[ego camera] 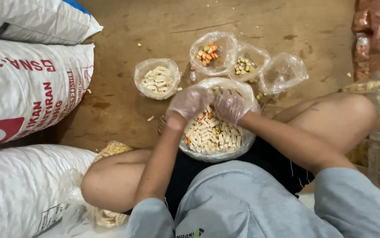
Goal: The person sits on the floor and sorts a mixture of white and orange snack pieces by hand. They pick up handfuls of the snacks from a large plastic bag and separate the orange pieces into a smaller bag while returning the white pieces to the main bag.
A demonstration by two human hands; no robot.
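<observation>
While gloved left hand | right hand meet over bag | sacks crowd left

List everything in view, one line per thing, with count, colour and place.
large bag: one, clear plastic, full of pale stick snacks, between the knees.
small bags: four, clear, on the floor beyond it; one with pale sticks, one with orange and green pieces, one with small pale bits, one looking empty.
sacks: three, white woven, at the left.
packets: reddish stack, top right.
floor: brown, with crumbs.
left hand: clear glove, in the large bag.
right hand: clear glove, in the large bag.
</observation>
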